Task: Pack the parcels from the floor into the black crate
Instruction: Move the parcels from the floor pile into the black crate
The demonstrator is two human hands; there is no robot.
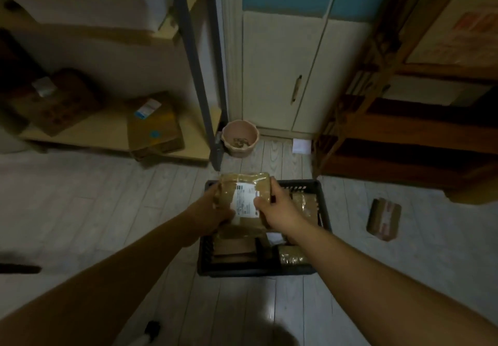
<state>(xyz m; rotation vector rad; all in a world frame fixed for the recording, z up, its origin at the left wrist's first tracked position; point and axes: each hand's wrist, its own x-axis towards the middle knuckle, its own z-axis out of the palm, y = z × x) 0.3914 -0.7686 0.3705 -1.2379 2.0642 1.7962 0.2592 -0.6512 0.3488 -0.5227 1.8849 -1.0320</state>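
The left hand [215,212] and right hand [272,208] clasp the parcel [244,190] by its side edges above the crate [256,271]; it seems light, stiff, perhaps tape-slick, so that hold suits.

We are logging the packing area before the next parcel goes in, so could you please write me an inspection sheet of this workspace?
Surface: pale plank floor, dimly lit.
Job's things: black crate on the floor, with several brown parcels inside; labelled parcel held over the crate; another parcel on the floor to the crate's right.
Clutter: pink pot and white paper scrap by the cabinet; cardboard boxes on a low shelf.
Grippers: left hand and right hand both grip the labelled parcel.
Cables: nothing seen.
Surroundings: cream cabinet ahead, wooden shelving at right.
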